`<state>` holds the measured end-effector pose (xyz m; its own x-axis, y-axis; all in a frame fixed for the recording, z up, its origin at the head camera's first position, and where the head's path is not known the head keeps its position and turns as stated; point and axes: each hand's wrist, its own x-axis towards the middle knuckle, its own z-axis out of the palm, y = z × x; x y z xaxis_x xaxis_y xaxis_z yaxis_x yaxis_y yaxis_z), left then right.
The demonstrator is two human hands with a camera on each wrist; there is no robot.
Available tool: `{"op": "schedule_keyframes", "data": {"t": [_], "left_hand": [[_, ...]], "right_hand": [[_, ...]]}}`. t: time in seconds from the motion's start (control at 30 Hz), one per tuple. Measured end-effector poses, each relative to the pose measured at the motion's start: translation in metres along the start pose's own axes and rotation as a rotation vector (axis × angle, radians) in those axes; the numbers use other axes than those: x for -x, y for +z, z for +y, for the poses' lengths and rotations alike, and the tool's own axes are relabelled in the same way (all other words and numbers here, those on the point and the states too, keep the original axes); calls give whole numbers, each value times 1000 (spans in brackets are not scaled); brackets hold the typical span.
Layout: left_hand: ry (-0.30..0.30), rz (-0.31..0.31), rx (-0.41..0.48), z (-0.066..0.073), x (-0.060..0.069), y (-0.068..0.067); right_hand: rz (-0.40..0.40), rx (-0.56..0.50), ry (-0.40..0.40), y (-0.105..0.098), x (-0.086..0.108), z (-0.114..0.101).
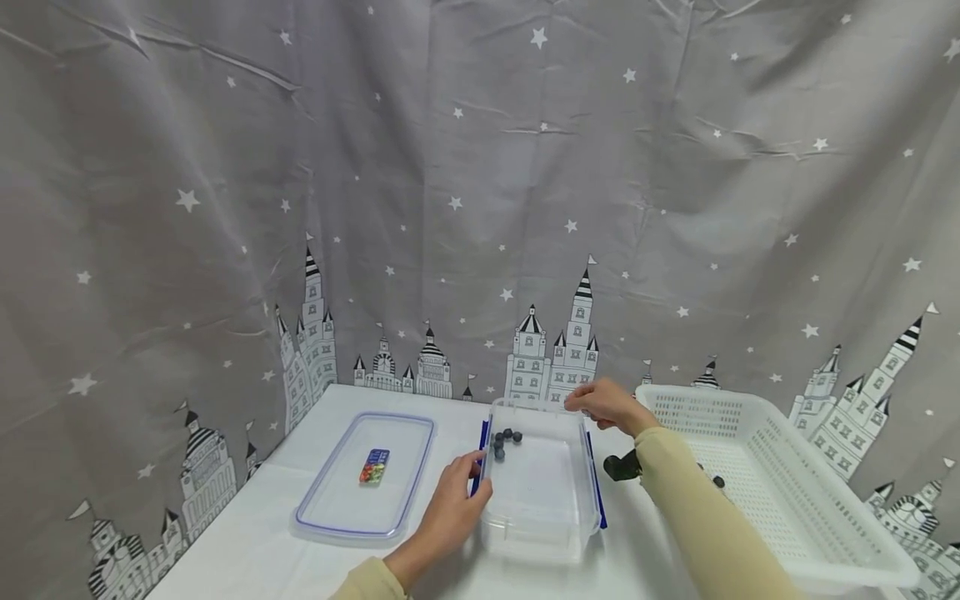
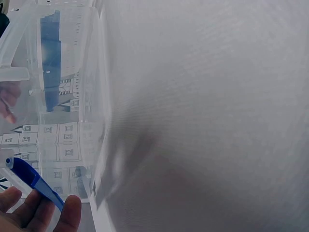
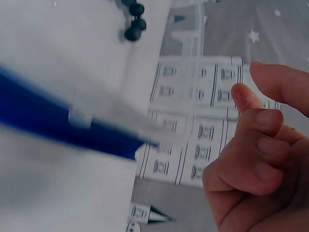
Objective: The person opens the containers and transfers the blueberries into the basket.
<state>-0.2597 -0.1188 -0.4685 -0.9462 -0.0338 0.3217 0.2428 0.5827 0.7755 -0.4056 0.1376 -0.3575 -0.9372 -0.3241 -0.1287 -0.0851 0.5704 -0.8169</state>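
Here, the left hand (image 1: 453, 492), loosely spread, touches a blue clip (image 2: 33, 179) on the plastic box (image 1: 547, 492), bottom middle. The right hand (image 1: 609, 406) is curled near the box's far corner. Blueberries (image 1: 500, 446) sit inside.

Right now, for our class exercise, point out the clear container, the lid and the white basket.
Clear container (image 1: 543, 487), head view: on its bare inside floor.
Lid (image 1: 358, 506), head view: on its clear panel.
White basket (image 1: 776, 492), head view: on its perforated floor.

I see a creased grey curtain (image 1: 487, 217), sprinkled with white stars (image 1: 539, 37), hanging beyond the white table (image 1: 255, 542); its printed castles (image 1: 577, 342) line the far and left edges.
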Motion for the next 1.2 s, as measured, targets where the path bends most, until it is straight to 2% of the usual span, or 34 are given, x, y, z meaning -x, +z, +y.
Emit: {"op": "schedule_keyframes", "data": {"t": [0.2, 0.43, 0.73, 0.97, 1.2], "left_hand": [[-10, -11, 6, 0, 2, 0], [-18, -10, 2, -2, 4, -2], [-47, -35, 18, 0, -1, 1], [-37, -30, 21, 0, 1, 2], [-33, -29, 28, 0, 0, 0]], "right_hand": [[-36, -3, 5, 24, -8, -7], [-97, -76, 6, 53, -17, -8], [-71, -110, 35, 80, -27, -1], [-55, -119, 94, 100, -30, 6], [-57, -110, 119, 111, -33, 12]]}}
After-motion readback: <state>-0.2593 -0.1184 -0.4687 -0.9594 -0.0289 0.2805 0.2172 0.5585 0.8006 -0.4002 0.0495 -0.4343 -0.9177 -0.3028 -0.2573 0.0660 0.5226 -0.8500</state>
